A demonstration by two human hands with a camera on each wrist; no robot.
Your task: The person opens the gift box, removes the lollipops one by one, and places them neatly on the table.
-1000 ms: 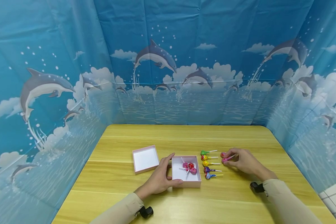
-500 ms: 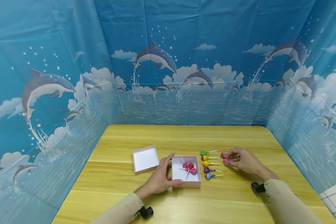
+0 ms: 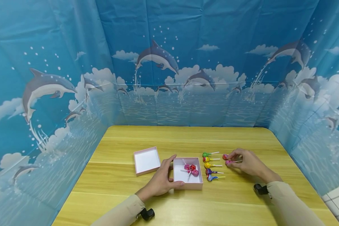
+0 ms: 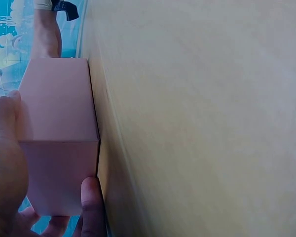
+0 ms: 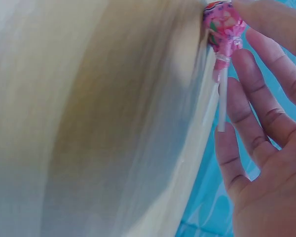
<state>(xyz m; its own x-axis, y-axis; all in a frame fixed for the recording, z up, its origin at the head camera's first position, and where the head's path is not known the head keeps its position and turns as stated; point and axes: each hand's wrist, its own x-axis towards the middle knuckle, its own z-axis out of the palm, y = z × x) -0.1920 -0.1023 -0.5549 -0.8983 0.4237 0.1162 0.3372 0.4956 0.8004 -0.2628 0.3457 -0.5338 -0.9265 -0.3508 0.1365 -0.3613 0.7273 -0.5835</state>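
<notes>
My left hand [image 3: 158, 182] grips the near left corner of a square pink box [image 3: 188, 186], thumb along the front wall and fingers around the left side. In the left wrist view, the box [image 4: 59, 103] fills the space between thumb and fingers. Several pink and red lollipops [image 3: 192, 169] lie inside on the white bottom. To the right, my right hand [image 3: 248, 161] pinches a pink-wrapped lollipop [image 3: 228, 162] by its head, with the stick pointing right toward the palm. The right wrist view shows this lollipop [image 5: 224, 24] at the thumb and fingertips. Just behind it lies a red-pink lollipop [image 3: 225, 156], partly covered by fingers.
Between box and right hand runs a column of lollipops: green [image 3: 205, 154], red-yellow [image 3: 206, 159], yellow [image 3: 207, 164], purple [image 3: 208, 171] and blue [image 3: 210, 177]. The white-lined box lid [image 3: 147, 160] lies left of the box on the wooden table [image 3: 175, 141]. Dolphin-print curtains [image 3: 169, 103] surround it.
The pink lollipop in my right hand has turned from a slant to nearly level and shifted slightly right. My left hand and the box stay put.
</notes>
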